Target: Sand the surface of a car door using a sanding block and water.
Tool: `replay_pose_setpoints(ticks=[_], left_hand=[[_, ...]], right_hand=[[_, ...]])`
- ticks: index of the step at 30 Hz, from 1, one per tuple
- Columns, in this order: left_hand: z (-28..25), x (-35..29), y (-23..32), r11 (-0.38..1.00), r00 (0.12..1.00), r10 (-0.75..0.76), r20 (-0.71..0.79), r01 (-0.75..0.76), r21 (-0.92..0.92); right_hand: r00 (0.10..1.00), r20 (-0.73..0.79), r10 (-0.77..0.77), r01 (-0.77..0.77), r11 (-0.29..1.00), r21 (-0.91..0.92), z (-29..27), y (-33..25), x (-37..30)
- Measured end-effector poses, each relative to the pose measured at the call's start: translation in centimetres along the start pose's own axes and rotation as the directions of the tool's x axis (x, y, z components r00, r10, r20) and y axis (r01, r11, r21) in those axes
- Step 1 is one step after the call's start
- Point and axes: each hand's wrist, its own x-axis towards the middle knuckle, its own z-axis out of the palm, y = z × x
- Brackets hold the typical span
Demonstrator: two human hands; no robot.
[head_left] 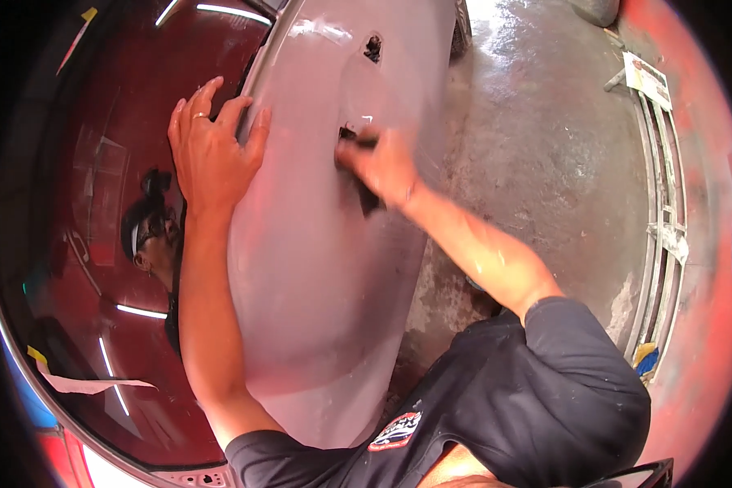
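A grey-primed car door panel (301, 268) runs up the middle. My left hand (213, 159) is open with fingers spread. It rests along the door's upper edge, over the dark car window (98, 203). My right hand (386, 167) is closed and blurred by motion on the panel, close to the dark openings where a door handle would sit. In it is a flexible black piece of sandpaper (371, 199), whose lower end shows beneath the hand. An upper hole (372, 49) in the panel is in plain sight.
A wet-looking concrete floor (537, 138) lies right of the door. Beyond it stands a pale metal rack (659, 187) with paper (647, 80) on its end, before a red-stained surface. A strip of masking paper (89, 381) clings to the window. Part of a tyre (461, 28) shows at the top.
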Motion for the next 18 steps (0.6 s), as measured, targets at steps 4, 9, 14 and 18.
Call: replay_pose_setpoints(ticks=[4,9,14,18], left_hand=[[0.1,-0.4,0.1,1.000,1.000,0.002,0.023,-0.002,-0.005],[-0.2,0.3,0.7,1.000,1.000,0.023,0.020,-0.024,0.018],[0.1,0.3,1.0,0.999,0.999,-0.018,0.044,0.016,0.031],[0.3,0.1,1.0,1.000,0.999,-0.024,0.038,0.024,0.005]], right_hand=[[0.982,-0.044,-0.183,0.174,0.972,-0.156,-2.4,4.7,-1.8],[0.987,-0.050,-0.153,0.141,0.972,-0.190,-7.8,4.4,4.5],[0.835,0.339,-0.432,0.500,0.854,-0.143,-6.9,2.8,7.4],[0.840,0.387,-0.380,0.450,0.887,-0.104,-5.2,2.1,8.2]])
